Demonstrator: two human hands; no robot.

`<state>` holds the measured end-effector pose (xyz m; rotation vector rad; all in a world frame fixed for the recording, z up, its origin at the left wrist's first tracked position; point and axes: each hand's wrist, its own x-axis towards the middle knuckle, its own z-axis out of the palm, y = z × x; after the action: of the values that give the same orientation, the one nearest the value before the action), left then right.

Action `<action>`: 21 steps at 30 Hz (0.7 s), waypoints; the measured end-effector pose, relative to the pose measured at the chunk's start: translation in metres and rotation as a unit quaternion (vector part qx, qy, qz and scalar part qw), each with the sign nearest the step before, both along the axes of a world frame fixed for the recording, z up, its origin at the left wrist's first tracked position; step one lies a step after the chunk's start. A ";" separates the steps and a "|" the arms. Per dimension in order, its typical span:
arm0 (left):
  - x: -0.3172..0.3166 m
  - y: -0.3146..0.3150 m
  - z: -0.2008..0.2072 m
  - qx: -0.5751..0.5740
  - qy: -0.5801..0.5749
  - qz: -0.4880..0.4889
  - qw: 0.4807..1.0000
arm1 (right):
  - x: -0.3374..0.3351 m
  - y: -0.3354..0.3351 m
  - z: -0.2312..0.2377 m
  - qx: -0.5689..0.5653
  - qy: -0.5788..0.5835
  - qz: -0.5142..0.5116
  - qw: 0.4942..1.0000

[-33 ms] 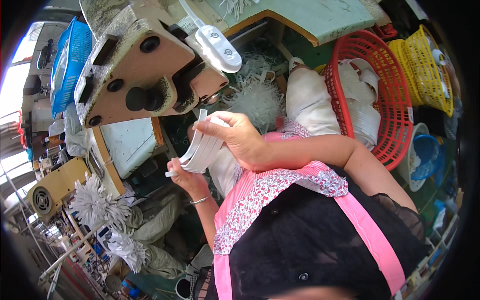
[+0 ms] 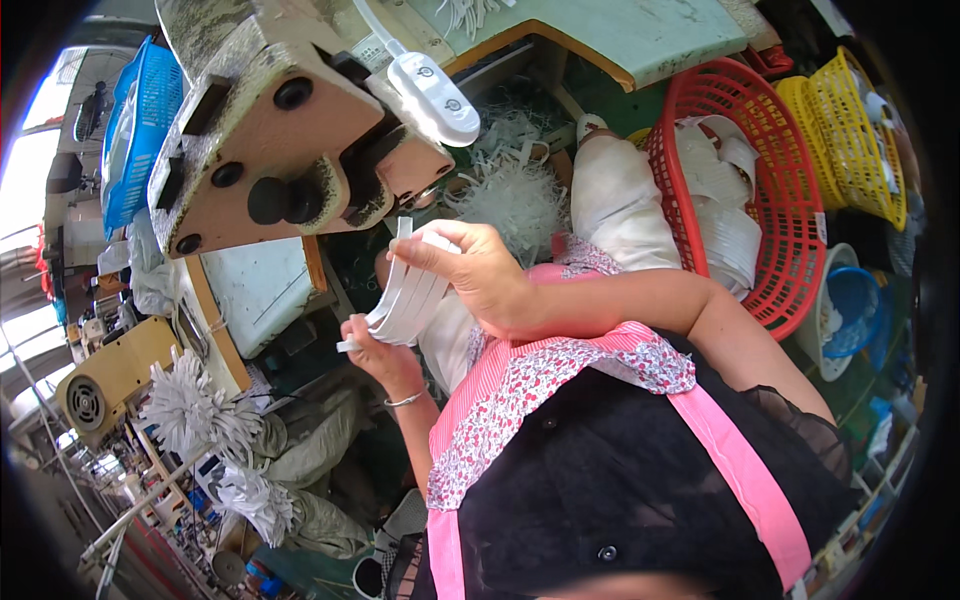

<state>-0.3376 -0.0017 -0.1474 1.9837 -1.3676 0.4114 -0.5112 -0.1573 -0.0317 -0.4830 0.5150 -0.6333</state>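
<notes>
Below the pale machine head (image 2: 320, 105), a set of narrow white strips (image 2: 408, 312) is stretched between two hands, in front of a pink apron (image 2: 540, 390) with a flowered border. The right hand (image 2: 490, 278) pinches their upper end, thumb laid across, with one tip poking out above it; the left hand (image 2: 383, 362) grips the lower end, a short end jutting out past its fingers. The hands are apart, both closed on the strips, which bow slightly between them. Beyond lies a heap of white trimmings (image 2: 515, 205), near a red basket (image 2: 800, 205) of white pieces (image 2: 722, 235) and a pale green counter (image 2: 640, 40). Lower left, a thick white bundle (image 2: 195, 405) splays outward.
</notes>
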 end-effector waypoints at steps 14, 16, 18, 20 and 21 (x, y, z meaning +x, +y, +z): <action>-0.045 -0.019 0.003 -0.126 0.651 0.031 0.748 | -0.020 -0.015 0.000 -0.174 0.109 -0.079 0.975; -0.046 -0.020 0.006 -0.127 0.651 0.036 0.748 | -0.019 -0.016 0.002 -0.194 0.117 -0.081 0.971; -0.046 -0.021 0.006 -0.127 0.650 0.041 0.748 | -0.019 -0.017 0.003 -0.195 0.118 -0.080 0.970; -0.045 -0.021 0.003 -0.117 0.645 0.045 0.754 | -0.019 -0.018 0.002 -0.196 0.118 -0.080 0.970; -0.045 -0.021 0.004 -0.117 0.645 0.045 0.753 | -0.018 -0.019 0.001 -0.194 0.116 -0.081 0.971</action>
<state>-0.3827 -0.0231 -0.1433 1.4838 -0.2761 -0.6657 -0.5294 -0.1764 -0.0303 -0.8991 0.6597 -0.8468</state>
